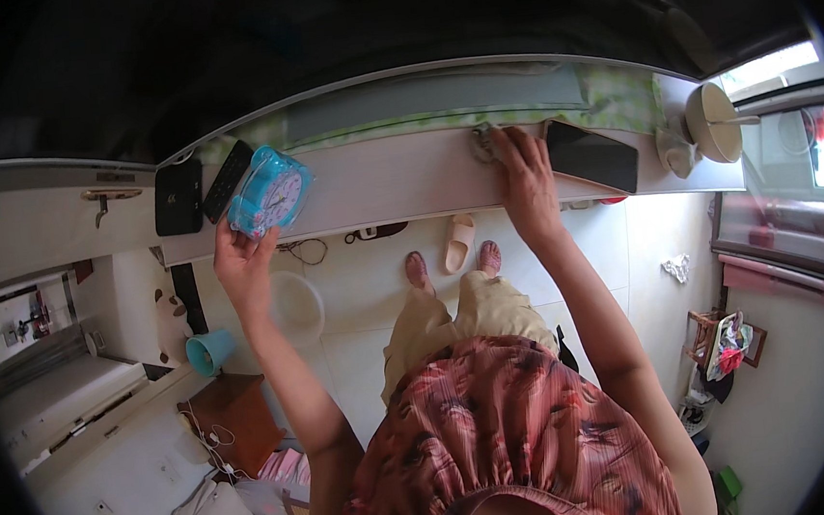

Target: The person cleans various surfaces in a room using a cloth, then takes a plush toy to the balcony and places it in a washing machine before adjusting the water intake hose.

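Note:
A blue alarm clock [278, 195] with a white face, wrapped in clear plastic, is held by my left hand [241, 253] at the left part of the long shelf [391, 179]. Just left of the clock lie a black remote control [229, 181] and a flat black box [179, 197]. My right hand [528, 183] rests on the shelf with its fingertips on a crumpled greyish cloth [483, 143]. Beside that hand, on the right, lies a dark-screened tablet or phone [593, 156].
A beige bowl [714, 125] with a utensil stands at the shelf's right end. A large black screen [394, 26] rises behind the shelf, over a green checked cloth [621, 96]. Below are a pink slipper [459, 243], a round whitish basin [298, 306] and a teal bin [210, 352].

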A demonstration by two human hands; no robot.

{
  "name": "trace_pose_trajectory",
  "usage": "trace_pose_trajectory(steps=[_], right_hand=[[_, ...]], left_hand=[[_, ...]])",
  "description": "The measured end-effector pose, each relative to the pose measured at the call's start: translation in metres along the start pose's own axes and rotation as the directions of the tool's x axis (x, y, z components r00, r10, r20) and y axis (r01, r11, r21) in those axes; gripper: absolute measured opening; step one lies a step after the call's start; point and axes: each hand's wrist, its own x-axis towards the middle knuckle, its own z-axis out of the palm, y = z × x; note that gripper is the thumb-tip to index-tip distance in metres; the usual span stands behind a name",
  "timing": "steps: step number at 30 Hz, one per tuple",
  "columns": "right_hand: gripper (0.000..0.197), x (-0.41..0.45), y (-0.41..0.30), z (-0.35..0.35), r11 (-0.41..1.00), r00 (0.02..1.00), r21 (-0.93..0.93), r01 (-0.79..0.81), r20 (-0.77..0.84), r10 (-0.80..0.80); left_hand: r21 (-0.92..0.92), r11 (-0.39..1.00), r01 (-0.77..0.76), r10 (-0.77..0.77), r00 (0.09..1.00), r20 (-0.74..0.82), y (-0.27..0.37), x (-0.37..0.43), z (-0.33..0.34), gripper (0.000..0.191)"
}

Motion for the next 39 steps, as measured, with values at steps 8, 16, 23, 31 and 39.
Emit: trace_pose_trajectory(steps=[8, 16, 23, 31, 39], right_hand=[[0.056, 0.018, -0.106, 0.085, 0.966, 0.983, 0.201, 0.161, 0.058, -0.176], [0.052, -0.026, -0.071, 0.013, 0.986, 0.997, 0.163, -0.022, 0.074, 0.01], [0.054, -0.046, -0.061, 0.022, 0.962, 0.936, 0.173, -0.21, -0.249, 0.249], [0.055, -0.058, -0.022, -0.023, 0.987, 0.999, 0.16, -0.031, -0.028, 0.036], [0.056, -0.109, 0.06, -0.113, 0.949, 0.997, 0.308, 0.061, -0.067, -0.042]], left_hand=[[-0.106, 0.994, -0.021, 0.034, 0.992, 0.121, -0.013, 0.032, -0.019, 0.052], [-0.035, 0.998, -0.043, 0.055, 0.828, 0.557, 0.003, 0.067, 0.062, 0.05], [0.022, 0.998, -0.061, 0.033, 0.776, 0.63, -0.002, 0.074, 0.1, 0.061], [0.126, 0.86, -0.494, 0.45, 0.852, 0.268, 0.014, 0.03, 0.111, 0.06], [0.093, 0.742, -0.664, 0.372, 0.523, 0.767, 0.073, -0.049, 0.289, 0.072]])
